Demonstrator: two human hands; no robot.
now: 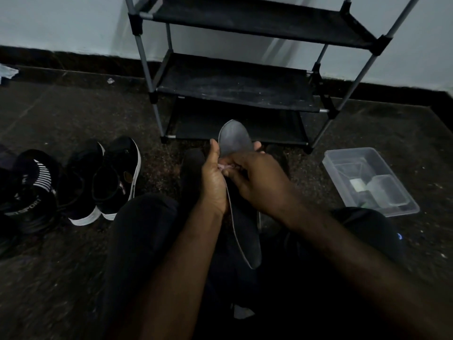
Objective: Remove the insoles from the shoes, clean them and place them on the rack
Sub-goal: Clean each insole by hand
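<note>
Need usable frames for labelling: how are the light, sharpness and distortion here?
Head view: dim throughout, brightest on the wall; the lap sinks into near-black; the insole held by left hand and right hand is readable but soft; rack poles splay from wide-angle distortion.

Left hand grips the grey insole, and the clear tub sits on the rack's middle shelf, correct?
No. The head view shows the clear tub on the floor right of the rack, not on a shelf. The left hand does grip the grey insole.

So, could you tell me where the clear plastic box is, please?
The clear plastic box sits on the floor at the right of the head view, near the black shoe rack's front right leg.
</note>
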